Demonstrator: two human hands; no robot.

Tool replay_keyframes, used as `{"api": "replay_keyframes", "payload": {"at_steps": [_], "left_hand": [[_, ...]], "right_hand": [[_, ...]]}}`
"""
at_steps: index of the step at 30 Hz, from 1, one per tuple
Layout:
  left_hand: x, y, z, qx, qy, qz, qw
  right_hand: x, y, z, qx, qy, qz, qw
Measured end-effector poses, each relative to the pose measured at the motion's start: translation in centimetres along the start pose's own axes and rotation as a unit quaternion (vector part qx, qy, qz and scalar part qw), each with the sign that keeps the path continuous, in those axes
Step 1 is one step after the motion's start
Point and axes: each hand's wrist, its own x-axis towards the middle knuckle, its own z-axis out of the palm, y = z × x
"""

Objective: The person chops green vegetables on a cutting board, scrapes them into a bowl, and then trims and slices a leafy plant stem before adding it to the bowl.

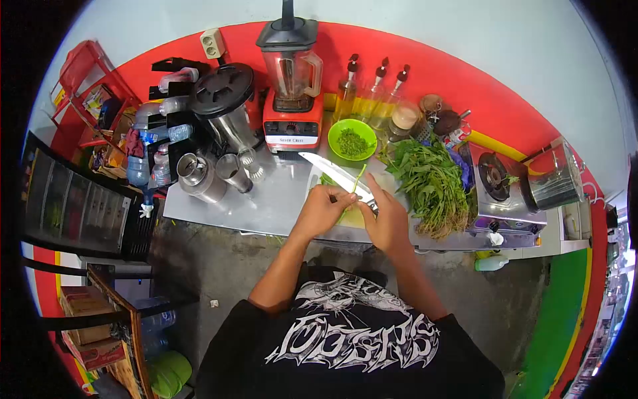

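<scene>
**A:** What does your right hand hold?

**B:** Your right hand [387, 223] holds the knife [332, 174]. The fingers are closed around the handle. The blade points up and to the left, over the board [385, 181].

**A:** And the left one?

**B:** Your left hand [324, 209] is just beside the right hand, almost touching it. Its fingers are curled together and they pinch a thin stem [359, 178]. The stem rises from your fingertips and meets the blade near the handle. I cannot tell if it passes in front of the blade or behind it.

**A:** Where is all this?

**B:** It is at the front edge of the counter [266, 193], over the board, right before your body. Some light green pieces lie under your hands, but they are mostly hidden.

**A:** What is around you?

**B:** A pile of greens [432, 186] lies to the right of the board, touching its edge. Behind the board stands a bowl [352, 141] with chopped green bits inside. Left of the bowl is a blender [292, 86], and right of it are three bottles [372, 93] against the wall. Two cups [216, 176] stand on the left part of the counter, well apart from your hands. A stove [495, 179] is at the right end, just beside the greens.
</scene>
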Motion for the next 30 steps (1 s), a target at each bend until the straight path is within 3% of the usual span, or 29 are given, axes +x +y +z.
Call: {"api": "replay_keyframes", "payload": {"at_steps": [10, 12, 20, 23, 28, 30], "left_hand": [[0.1, -0.4, -0.4, 0.017, 0.009, 0.015, 1.0], [-0.3, -0.1, -0.7, 0.012, -0.023, -0.016, 1.0], [0.3, -1.8, -1.9, -0.05, -0.008, -0.021, 0.999], [1.4, -4.8, -1.9, -0.052, -0.017, -0.045, 0.998], [2.9, -10.3, -1.4, -0.023, 0.042, -0.098, 0.994], [3.8, -13.5, -1.3, 0.003, 0.051, -0.101, 0.994]], "right_hand": [[0.2, 0.5, 0.3, -0.025, -0.01, 0.022, 0.999], [0.5, 0.9, 0.1, -0.072, 0.033, 0.035, 0.996], [2.6, 4.5, -4.4, -0.024, 0.04, 0.108, 0.993], [1.4, 5.5, -2.3, 0.05, 0.04, 0.123, 0.99], [-1.4, 7.1, -1.0, 0.035, -0.015, 0.161, 0.986], [-2.0, 7.0, -1.5, 0.041, -0.055, 0.222, 0.973]]}}
